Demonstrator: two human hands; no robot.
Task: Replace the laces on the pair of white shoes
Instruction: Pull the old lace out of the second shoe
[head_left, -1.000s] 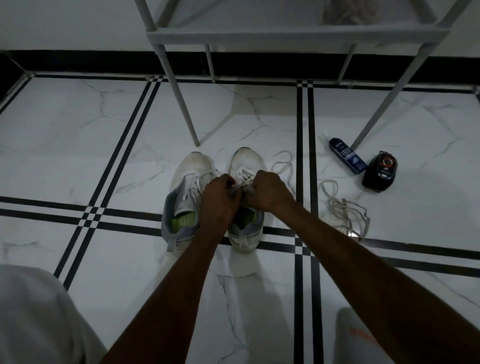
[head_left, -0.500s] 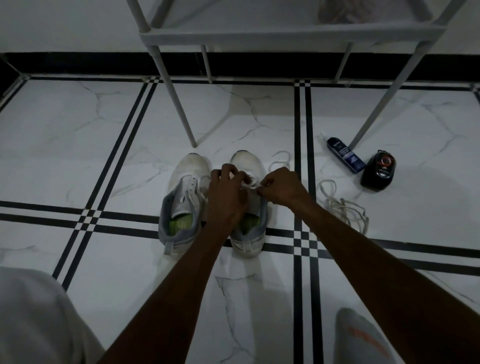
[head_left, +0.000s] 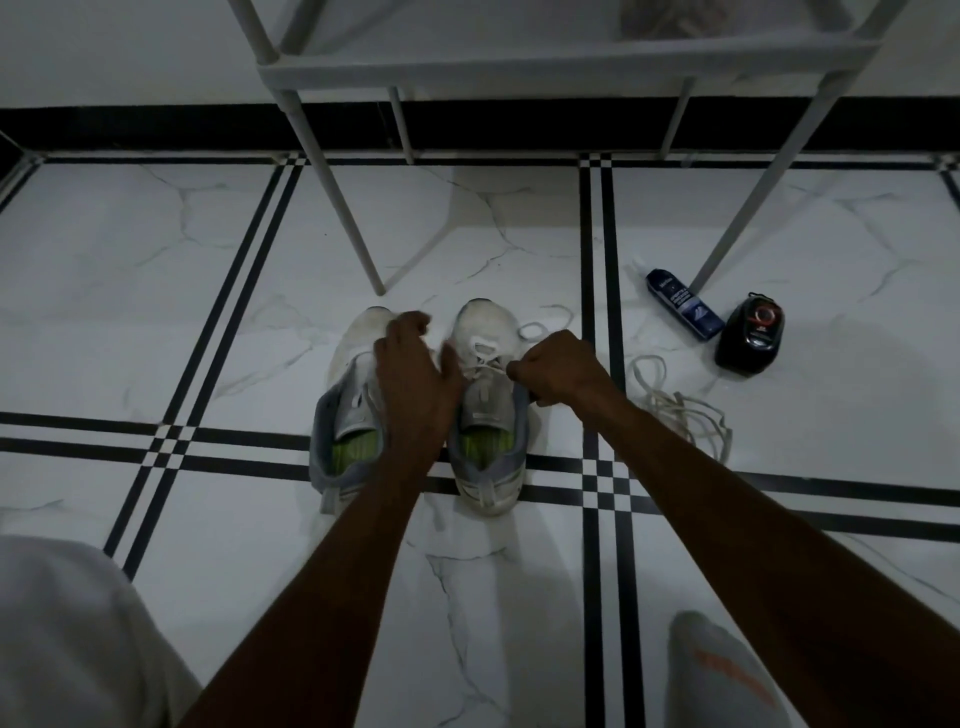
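- White mesh shoes (head_left: 485, 410), grey collars, green insoles, sit side by side on marble tile.
- Right hand (head_left: 558, 370) pinches a thin white lace (head_left: 488, 365).
- Left hand (head_left: 413, 374) hovers, fingers relaxed.

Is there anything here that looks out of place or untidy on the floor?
A loose white lace lies tangled on the floor, right of the shoes. A blue tube lies on its side beside a black container. Nothing looks spilled or damaged.
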